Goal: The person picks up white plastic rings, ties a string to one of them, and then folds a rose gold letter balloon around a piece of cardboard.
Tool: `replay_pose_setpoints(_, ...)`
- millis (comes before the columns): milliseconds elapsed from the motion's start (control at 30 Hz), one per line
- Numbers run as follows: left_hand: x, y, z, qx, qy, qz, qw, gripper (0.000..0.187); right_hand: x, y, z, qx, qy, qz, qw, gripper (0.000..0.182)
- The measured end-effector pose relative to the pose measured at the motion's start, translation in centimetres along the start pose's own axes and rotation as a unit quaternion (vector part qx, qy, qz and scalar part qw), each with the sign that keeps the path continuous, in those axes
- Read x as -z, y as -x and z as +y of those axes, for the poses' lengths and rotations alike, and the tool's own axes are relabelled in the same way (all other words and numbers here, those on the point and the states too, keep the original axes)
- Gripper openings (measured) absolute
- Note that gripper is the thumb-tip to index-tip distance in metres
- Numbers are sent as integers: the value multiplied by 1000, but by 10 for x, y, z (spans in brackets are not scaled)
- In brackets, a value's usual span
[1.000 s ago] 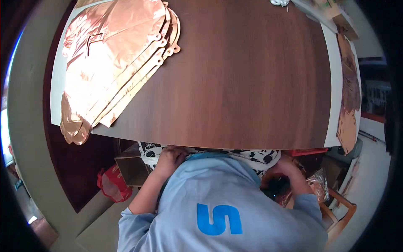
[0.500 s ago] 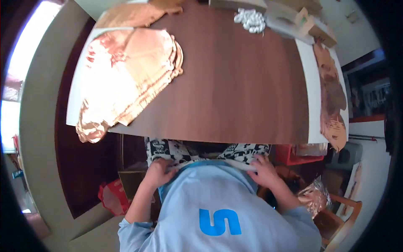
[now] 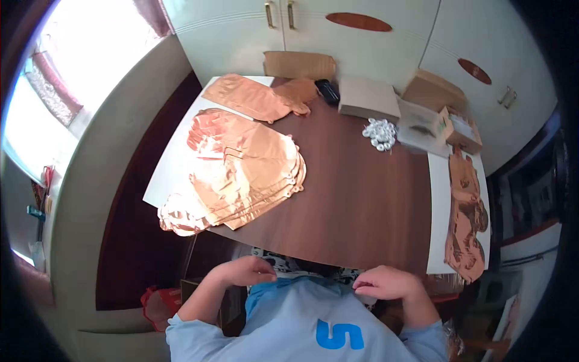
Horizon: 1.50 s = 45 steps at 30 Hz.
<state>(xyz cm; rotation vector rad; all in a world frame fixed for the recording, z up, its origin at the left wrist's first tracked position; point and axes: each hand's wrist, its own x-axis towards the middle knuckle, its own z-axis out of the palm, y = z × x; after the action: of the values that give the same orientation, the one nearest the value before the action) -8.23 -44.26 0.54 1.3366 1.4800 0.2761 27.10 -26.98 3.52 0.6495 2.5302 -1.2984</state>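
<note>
My left hand [image 3: 247, 271] is above my lap at the table's front edge, fingers loosely bent, thumb apart, nothing seen in it. Across from it, my right hand [image 3: 389, 283] is held the same way near the front edge, also with nothing visible in it. Just beyond my left hand lies a stack of flat rose-gold foil balloons [image 3: 253, 160] on the brown tabletop [image 3: 356, 205]. Another flat foil balloon [image 3: 247, 98] lies behind that stack. Along the right edge is a further flat foil balloon [image 3: 467, 217].
Small white and silver round pieces [image 3: 380, 134] are piled toward the back. Near them stand a pale box [image 3: 369, 96], a clear plastic container [image 3: 425, 128] and a small open carton [image 3: 461, 131]. White cabinets [image 3: 235, 30] rise behind the table.
Both my hands have lifted off the hem of my shirt and moved up toward the table edge. My view has tilted up, showing the table's back and the cabinets.
</note>
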Motion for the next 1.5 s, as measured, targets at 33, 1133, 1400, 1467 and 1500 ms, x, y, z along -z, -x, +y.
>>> replay_pose_setpoints(33, 17, 10, 21, -17, 60, -31, 998, 28, 21, -11, -18, 35, -4, 2, 999, 24)
replay_pose_setpoints(1133, 123, -62, 56, -199, -85, 463, 860, 21, 116, -214, 10, -11, -185, 285, 940, 20)
replay_pose_setpoints(1400, 185, -95, -64, -57, -276, 525, 803, 50, 119, -150, 50, -51, 42, 476, 877, 73)
replay_pose_setpoints(1467, 185, -96, -63, -59, -274, 523, 805, 48, 115, -129, 48, -25, 205, 468, 859, 82)
replay_pose_setpoints(1500, 187, -98, -66, -64, -274, 523, 805, 47, 114, -117, 44, -13, 285, 456, 843, 87)
